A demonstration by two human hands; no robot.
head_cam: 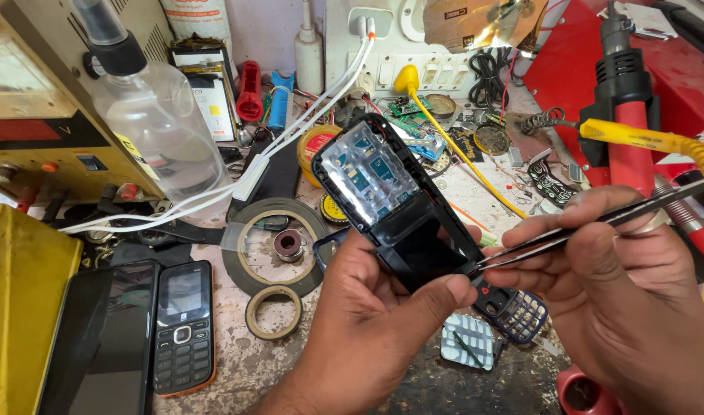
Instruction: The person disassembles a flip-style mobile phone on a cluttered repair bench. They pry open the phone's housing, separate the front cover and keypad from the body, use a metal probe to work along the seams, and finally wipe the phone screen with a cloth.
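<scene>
Centrally, opened phone point(398, 204): black casing with its inner board exposed, tilted and raised above the surface point(237, 357), mid-scene.
Left hand point(371, 327): clasped around the near end of the opened phone, thumb lying across its dark lower panel.
Right hand point(625, 288): pinched closed on the tweezers, at the right of the scene, just beside the left hand.
Tweezers point(598, 225): slim dark metal, running from far right toward the left, tips touching the phone's right edge.
Keypad panel point(513, 311): blue-grey, lying on the surface beneath the two hands.
Clear key membrane point(467, 340): pale rectangle just left of the keypad panel, near edge.
Button phone point(183, 327): dark, face up, near left.
Smartphone point(114, 338): black screen, just left of the button phone.
Tape rolls point(273, 311): a small ring near, a larger dark ring beyond it.
Plastic bottle point(156, 107): clear, far left.
Yellow cable point(690, 154): arching down the right edge.
</scene>
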